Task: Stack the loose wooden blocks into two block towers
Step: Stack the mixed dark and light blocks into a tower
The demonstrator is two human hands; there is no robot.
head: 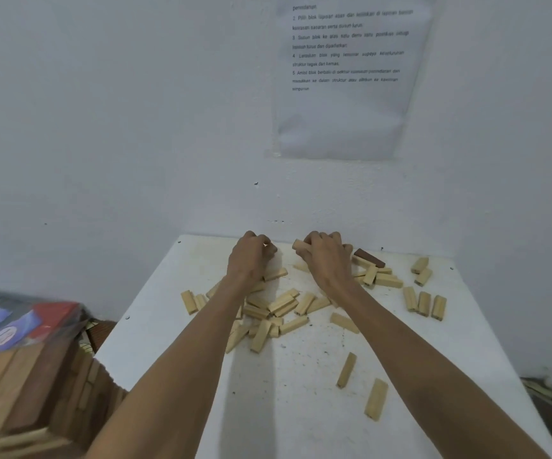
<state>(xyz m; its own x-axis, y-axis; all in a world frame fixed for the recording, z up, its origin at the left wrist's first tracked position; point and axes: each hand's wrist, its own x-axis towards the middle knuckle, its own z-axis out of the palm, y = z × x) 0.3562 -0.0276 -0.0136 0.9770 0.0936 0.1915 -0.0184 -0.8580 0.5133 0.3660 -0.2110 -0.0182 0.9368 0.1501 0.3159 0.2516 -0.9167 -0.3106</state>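
Several pale wooden blocks (281,304) lie scattered in a loose heap across the middle of the white table (301,409). One dark brown block (368,257) rests at the back right of the heap. My right hand (325,256) hovers near the table's far edge and grips a pale block (299,245) whose end sticks out to the left. My left hand (251,256) is beside it, fingers curled downward over the far part of the table; what it holds, if anything, is hidden. No stacked tower is visible.
A white wall with a taped printed sheet (347,77) rises right behind the table. Left of the table stands a box of wooden pieces (29,385) and a plastic bag (13,326). Single blocks (376,399) lie near the front.
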